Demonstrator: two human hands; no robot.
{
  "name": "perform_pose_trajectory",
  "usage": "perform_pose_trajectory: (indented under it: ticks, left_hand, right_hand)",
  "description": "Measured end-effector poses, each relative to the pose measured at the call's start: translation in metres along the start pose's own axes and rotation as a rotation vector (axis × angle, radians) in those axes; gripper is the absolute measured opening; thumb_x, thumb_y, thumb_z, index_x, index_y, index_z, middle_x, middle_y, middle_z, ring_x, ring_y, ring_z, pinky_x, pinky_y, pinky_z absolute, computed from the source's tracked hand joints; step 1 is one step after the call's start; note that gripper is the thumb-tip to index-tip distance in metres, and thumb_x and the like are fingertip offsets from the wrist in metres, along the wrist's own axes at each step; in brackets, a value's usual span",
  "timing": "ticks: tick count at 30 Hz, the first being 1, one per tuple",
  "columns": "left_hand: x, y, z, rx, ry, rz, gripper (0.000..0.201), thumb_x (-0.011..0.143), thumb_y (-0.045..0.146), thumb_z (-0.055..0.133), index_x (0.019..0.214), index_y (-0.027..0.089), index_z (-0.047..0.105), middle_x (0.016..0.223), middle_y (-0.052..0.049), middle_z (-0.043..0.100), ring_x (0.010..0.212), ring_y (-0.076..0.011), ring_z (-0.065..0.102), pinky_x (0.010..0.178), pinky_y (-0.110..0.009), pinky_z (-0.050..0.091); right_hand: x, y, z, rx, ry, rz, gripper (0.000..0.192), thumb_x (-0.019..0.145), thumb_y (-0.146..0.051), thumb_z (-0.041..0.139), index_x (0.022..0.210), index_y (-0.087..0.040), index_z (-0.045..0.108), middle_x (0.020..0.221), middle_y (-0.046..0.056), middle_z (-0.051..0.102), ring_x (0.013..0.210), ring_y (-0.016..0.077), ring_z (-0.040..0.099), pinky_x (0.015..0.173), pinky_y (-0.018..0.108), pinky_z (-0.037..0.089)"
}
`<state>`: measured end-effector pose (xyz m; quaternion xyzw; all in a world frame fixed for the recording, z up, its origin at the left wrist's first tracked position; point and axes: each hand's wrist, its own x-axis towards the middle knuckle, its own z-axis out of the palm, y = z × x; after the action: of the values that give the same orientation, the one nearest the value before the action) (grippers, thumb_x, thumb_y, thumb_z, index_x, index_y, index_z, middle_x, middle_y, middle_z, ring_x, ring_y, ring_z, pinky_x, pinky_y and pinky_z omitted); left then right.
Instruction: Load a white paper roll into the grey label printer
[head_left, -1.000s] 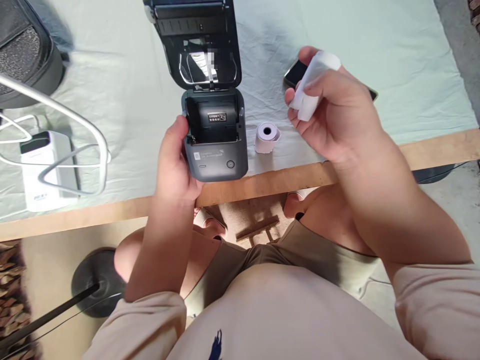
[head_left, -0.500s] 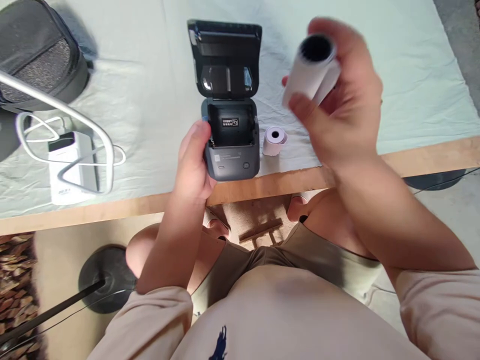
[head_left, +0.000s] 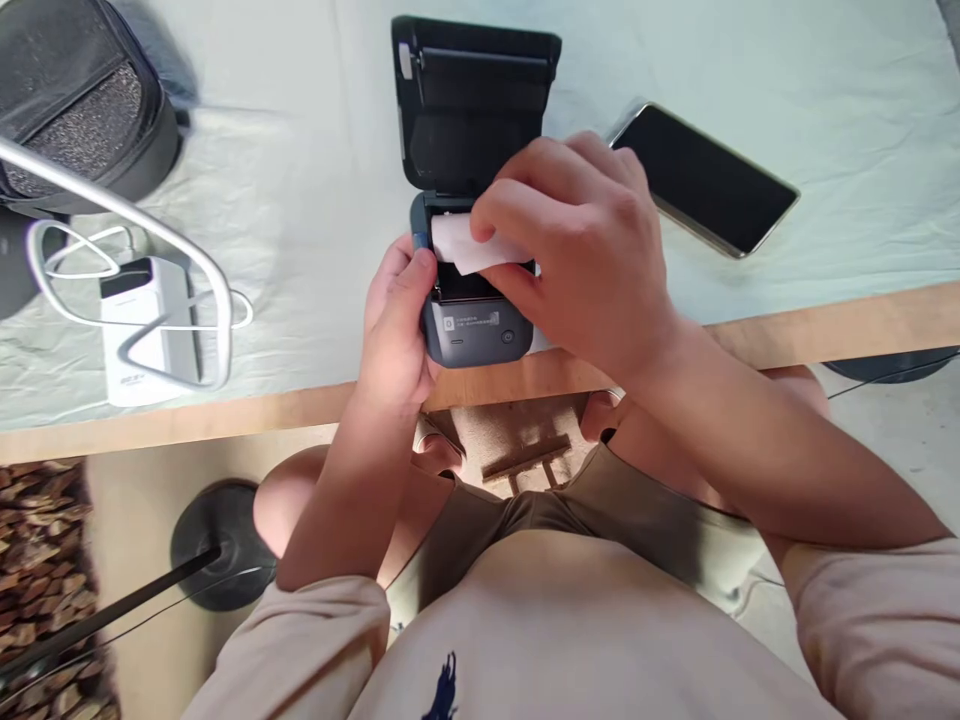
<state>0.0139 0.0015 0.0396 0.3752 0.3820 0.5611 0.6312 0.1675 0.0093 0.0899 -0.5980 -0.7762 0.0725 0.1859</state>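
Note:
A small dark grey printer [head_left: 477,332] stands at the table's near edge with its lid [head_left: 471,100] swung up and back. My left hand [head_left: 397,330] grips the printer's left side, thumb at the rim of the paper bay. My right hand [head_left: 577,250] holds a white paper roll [head_left: 466,244] and has it down in the open bay. The second small roll that lay to the right of the printer is hidden behind my right hand.
A black phone [head_left: 705,180] lies face up at the right on the pale green cloth [head_left: 300,200]. A white power bank [head_left: 146,330] with a looped white cable sits at the left, a black bag [head_left: 75,100] behind it. A curved metal bar [head_left: 150,240] crosses the left side.
My right hand has come down and left from beside the printer, carrying the white roll into the open bay. The left hand has stayed on the printer.

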Motion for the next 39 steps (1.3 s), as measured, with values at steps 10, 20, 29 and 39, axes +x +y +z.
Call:
perform_pose_trajectory:
  ticks: [10, 20, 29, 39]
  left_hand:
    - [-0.001, 0.003, 0.003, 0.076, 0.012, -0.016, 0.02, 0.09, 0.046, 0.069, 0.092, 0.026, 0.067, 0.093, -0.003, 0.07, 0.118, -0.0257, 0.066, 0.093, -0.033, 0.056]
    - [0.003, -0.008, -0.011, 0.123, -0.107, 0.01, 0.032, 0.072, 0.024, 0.087, 0.099, 0.025, 0.07, 0.082, 0.001, 0.068, 0.069, -0.0147, 0.062, 0.061, -0.026, 0.049]
    - [0.017, -0.028, -0.029, 0.152, -0.181, 0.108, 0.056, 0.058, 0.036, 0.093, 0.109, 0.028, 0.071, 0.074, 0.002, 0.064, 0.054, -0.0115, 0.05, 0.047, -0.027, 0.032]
    - [0.006, -0.018, -0.019, 0.119, -0.266, 0.184, 0.042, 0.085, 0.048, 0.077, 0.117, 0.021, 0.071, 0.103, -0.007, 0.073, 0.109, -0.0278, 0.07, 0.079, -0.034, 0.059]
  right_hand:
    - [-0.003, 0.001, -0.002, 0.144, -0.035, -0.005, 0.021, 0.095, -0.029, 0.045, 0.088, -0.027, 0.065, 0.095, 0.003, 0.074, 0.123, 0.0273, 0.061, 0.106, 0.048, 0.041]
    - [-0.025, 0.03, 0.009, 0.367, 0.448, -0.355, 0.025, 0.097, -0.037, 0.05, 0.088, -0.02, 0.066, 0.093, 0.0, 0.074, 0.102, 0.0152, 0.069, 0.091, 0.035, 0.053]
    - [-0.012, 0.052, 0.001, 0.662, 0.431, -0.259, 0.042, 0.099, -0.034, 0.048, 0.131, -0.008, 0.049, 0.134, 0.012, 0.058, 0.104, 0.0094, 0.066, 0.099, 0.026, 0.054]
    - [-0.016, 0.044, 0.016, 0.402, 0.076, -0.266, 0.065, 0.085, -0.067, 0.06, 0.136, -0.027, 0.054, 0.135, 0.002, 0.064, 0.123, 0.0213, 0.062, 0.108, 0.044, 0.048]
